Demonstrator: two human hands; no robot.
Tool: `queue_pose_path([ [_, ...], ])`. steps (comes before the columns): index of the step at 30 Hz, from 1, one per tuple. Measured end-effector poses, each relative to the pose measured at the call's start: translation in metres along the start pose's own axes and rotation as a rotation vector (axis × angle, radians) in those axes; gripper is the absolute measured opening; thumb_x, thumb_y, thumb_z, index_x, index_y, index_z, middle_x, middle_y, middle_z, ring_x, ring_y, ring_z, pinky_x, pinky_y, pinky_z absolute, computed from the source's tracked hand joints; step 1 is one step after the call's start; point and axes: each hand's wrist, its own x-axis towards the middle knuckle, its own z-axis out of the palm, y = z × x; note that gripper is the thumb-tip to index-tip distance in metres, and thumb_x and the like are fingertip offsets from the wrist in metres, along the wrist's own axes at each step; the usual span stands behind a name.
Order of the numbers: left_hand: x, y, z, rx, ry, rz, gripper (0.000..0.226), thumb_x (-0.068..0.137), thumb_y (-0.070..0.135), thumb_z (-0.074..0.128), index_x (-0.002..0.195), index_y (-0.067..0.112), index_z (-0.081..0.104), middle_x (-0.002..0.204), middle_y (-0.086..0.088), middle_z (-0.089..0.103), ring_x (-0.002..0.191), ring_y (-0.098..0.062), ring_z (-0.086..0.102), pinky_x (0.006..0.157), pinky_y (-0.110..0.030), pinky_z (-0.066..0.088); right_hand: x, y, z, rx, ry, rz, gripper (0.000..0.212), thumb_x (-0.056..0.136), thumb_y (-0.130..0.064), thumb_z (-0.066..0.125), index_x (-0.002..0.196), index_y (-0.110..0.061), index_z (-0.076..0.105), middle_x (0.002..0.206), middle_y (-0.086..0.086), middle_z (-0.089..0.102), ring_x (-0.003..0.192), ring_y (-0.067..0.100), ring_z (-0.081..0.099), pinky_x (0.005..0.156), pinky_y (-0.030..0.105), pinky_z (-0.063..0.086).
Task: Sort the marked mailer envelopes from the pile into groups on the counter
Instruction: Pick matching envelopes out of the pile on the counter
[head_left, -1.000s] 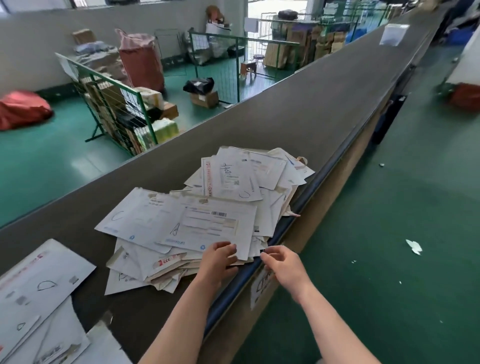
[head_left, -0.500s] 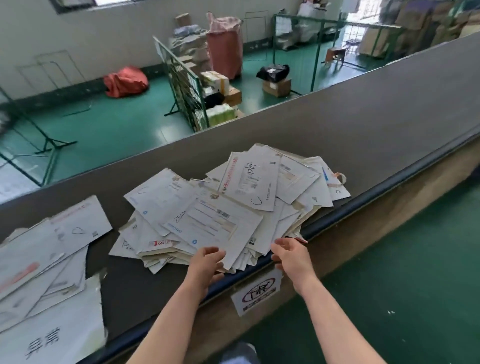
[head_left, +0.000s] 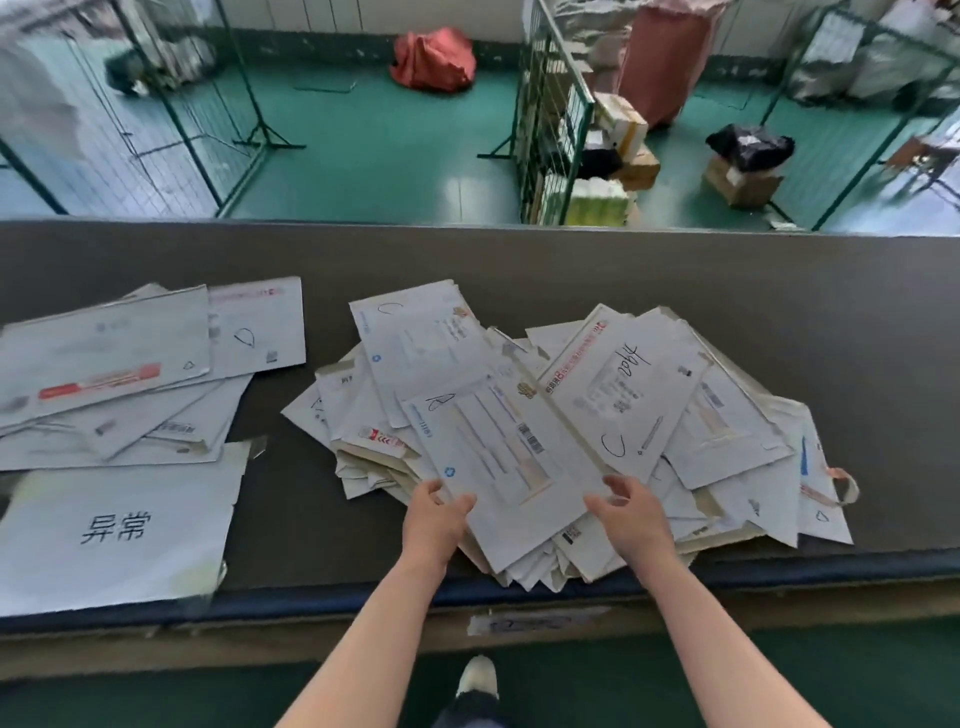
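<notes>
Right now your left hand (head_left: 434, 519) pinches the near left edge of the top envelope (head_left: 498, 457), marked "R", on the pile (head_left: 571, 415) at centre frame. Your right hand (head_left: 631, 512) rests loosely curled at its right edge. Sorted envelopes (head_left: 130, 374) lie at left on the counter (head_left: 675, 270).

You have two hands (head_left: 434, 522) over one surface (head_left: 727, 280). On it lie two heaps of envelopes: one big pile (head_left: 545, 431), too many to count, and one smaller group (head_left: 130, 374). One sign sheet (head_left: 114, 535) lies beside them.
</notes>
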Motion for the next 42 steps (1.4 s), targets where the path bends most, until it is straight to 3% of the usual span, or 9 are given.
queue_pose_path([
  [7, 0.024, 0.000, -0.010, 0.009, 0.041, -0.074, 0.073, 0.090, 0.022, 0.079, 0.151, 0.009, 0.041, 0.151, -0.012, 0.050, 0.133, -0.027, 0.052, 0.112, -0.046, 0.046, 0.040, 0.015, 0.001, -0.084, 0.016, 0.069, 0.063, 0.092, -0.031, 0.076, 0.146, -0.012, 0.049, 0.138, 0.010, 0.059, 0.124, 0.027, 0.057, 0.107, 0.045, 0.046],
  [15, 0.028, 0.009, 0.009, -0.013, 0.072, -0.117, 0.074, 0.092, 0.020, 0.076, 0.153, 0.017, 0.034, 0.142, -0.008, 0.054, 0.112, -0.023, 0.056, 0.097, -0.047, 0.053, 0.062, 0.025, -0.003, 0.099, 0.026, 0.099, 0.067, 0.093, -0.022, 0.074, 0.151, -0.015, 0.041, 0.128, 0.010, 0.060, 0.115, 0.030, 0.063, 0.104, 0.053, 0.052],
  [23, 0.006, 0.002, 0.049, 0.004, 0.182, -0.116, 0.082, 0.086, 0.020, 0.081, 0.153, 0.019, 0.033, 0.139, -0.006, 0.058, 0.116, -0.024, 0.058, 0.104, -0.047, 0.051, 0.076, 0.014, -0.020, 0.184, -0.175, -0.091, 0.027, 0.101, -0.007, 0.061, 0.126, -0.015, 0.065, 0.115, 0.005, 0.067, 0.105, 0.022, 0.066, 0.085, 0.037, 0.062],
  [28, -0.008, -0.008, 0.062, -0.071, 0.427, -0.106, 0.083, 0.080, 0.027, 0.085, 0.148, 0.014, 0.039, 0.129, -0.007, 0.059, 0.118, -0.032, 0.059, 0.103, -0.051, 0.051, 0.092, 0.019, -0.058, 0.314, -0.229, -0.116, 0.027, 0.099, 0.000, 0.061, 0.105, -0.022, 0.075, 0.101, -0.001, 0.072, 0.094, 0.019, 0.068, 0.080, 0.035, 0.061],
  [31, -0.015, -0.010, 0.072, -0.231, 0.496, -0.078, 0.077, 0.086, 0.021, 0.082, 0.148, 0.007, 0.040, 0.128, -0.011, 0.060, 0.115, -0.032, 0.061, 0.102, -0.051, 0.052, 0.107, 0.030, -0.089, 0.459, -0.325, -0.046, 0.028, 0.096, 0.006, 0.062, 0.096, -0.017, 0.078, 0.089, 0.002, 0.075, 0.080, 0.018, 0.068, 0.067, 0.028, 0.059],
  [35, -0.028, -0.009, 0.088, -0.746, 0.215, -0.018, 0.044, 0.093, 0.012, 0.068, 0.136, 0.012, 0.059, 0.127, -0.017, 0.070, 0.117, -0.038, 0.065, 0.100, -0.057, 0.051, 0.125, 0.038, -0.123, 0.516, -0.441, -0.006, 0.027, 0.093, 0.014, 0.060, 0.096, -0.007, 0.076, 0.091, 0.015, 0.071, 0.074, 0.024, 0.065, 0.061, 0.029, 0.056],
  [39, -0.039, -0.010, 0.108, -0.773, 0.223, 0.006, 0.035, 0.102, 0.007, 0.054, 0.136, 0.010, 0.059, 0.126, -0.019, 0.070, 0.115, -0.039, 0.065, 0.094, -0.056, 0.053, 0.164, 0.035, -0.139, 0.159, -0.369, -0.172, 0.019, 0.096, -0.003, 0.065, 0.100, -0.019, 0.076, 0.101, 0.011, 0.074, 0.092, 0.026, 0.066, 0.077, 0.031, 0.053],
  [40, -0.041, -0.010, 0.110, -0.777, 0.256, 0.016, 0.030, 0.102, 0.006, 0.054, 0.131, 0.011, 0.060, 0.124, -0.018, 0.070, 0.111, -0.037, 0.066, 0.088, -0.053, 0.055, 0.176, 0.031, -0.140, -0.060, -0.333, -0.253, 0.018, 0.098, -0.017, 0.065, 0.112, -0.022, 0.074, 0.116, 0.010, 0.073, 0.107, 0.026, 0.065, 0.090, 0.034, 0.051],
  [42, -0.048, -0.010, 0.115, -0.797, 0.326, 0.028, 0.021, 0.104, 0.006, 0.052, 0.120, 0.014, 0.062, 0.121, -0.015, 0.069, 0.104, -0.033, 0.067, 0.082, -0.047, 0.056, 0.193, 0.029, -0.141, -0.496, -0.341, -0.367, 0.051, 0.101, -0.041, 0.056, 0.148, -0.020, 0.051, 0.154, 0.006, 0.050, 0.143, 0.025, 0.043, 0.116, 0.040, 0.034],
])
